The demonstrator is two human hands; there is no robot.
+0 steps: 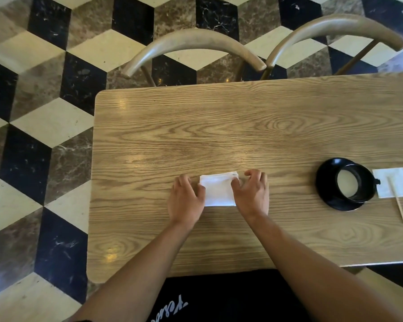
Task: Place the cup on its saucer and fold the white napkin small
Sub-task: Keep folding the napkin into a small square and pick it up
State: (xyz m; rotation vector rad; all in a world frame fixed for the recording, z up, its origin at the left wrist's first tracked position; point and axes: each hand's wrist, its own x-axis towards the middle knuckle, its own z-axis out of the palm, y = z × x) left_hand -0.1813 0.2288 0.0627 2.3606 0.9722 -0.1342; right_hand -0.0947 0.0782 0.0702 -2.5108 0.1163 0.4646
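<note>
A white napkin (218, 190), folded into a small rectangle, lies flat on the wooden table (219, 126) in front of me. My left hand (186, 198) rests at its left edge with the fingertips on the napkin. My right hand (251, 191) presses its right edge, fingers curled. Far to the right, a black cup (355, 183) with a pale inside stands on its black saucer (330, 196).
Right of the saucer lies another white napkin (396, 182) with a wooden stirrer (398, 204) across it. Two curved wooden chair backs (193, 46) (335, 26) stand at the table's far side. The table's left edge drops to a chequered marble floor (44, 112).
</note>
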